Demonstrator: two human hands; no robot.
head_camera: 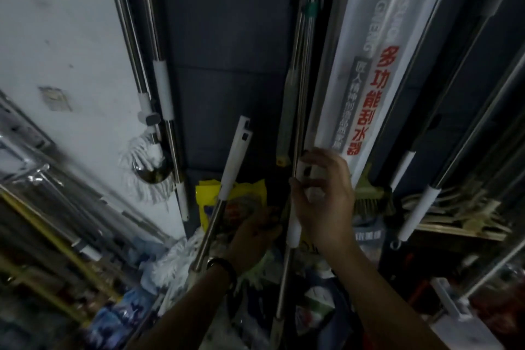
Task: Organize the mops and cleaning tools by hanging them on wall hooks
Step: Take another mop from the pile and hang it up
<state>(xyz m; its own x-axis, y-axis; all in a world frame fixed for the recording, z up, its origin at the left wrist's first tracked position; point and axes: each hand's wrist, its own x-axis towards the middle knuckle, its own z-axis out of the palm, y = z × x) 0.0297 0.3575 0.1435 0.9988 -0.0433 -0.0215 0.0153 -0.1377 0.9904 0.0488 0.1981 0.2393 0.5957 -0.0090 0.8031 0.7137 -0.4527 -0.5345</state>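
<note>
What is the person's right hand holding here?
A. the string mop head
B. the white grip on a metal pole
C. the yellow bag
B: the right hand has its fingers curled round the white grip of an upright metal pole.

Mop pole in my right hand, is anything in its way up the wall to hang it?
Nothing visibly blocks it, but it is crowded: the mop pole in your right hand runs up a gap between a grey pole and the white packaged squeegee. Its top end is too dim to judge.
</note>
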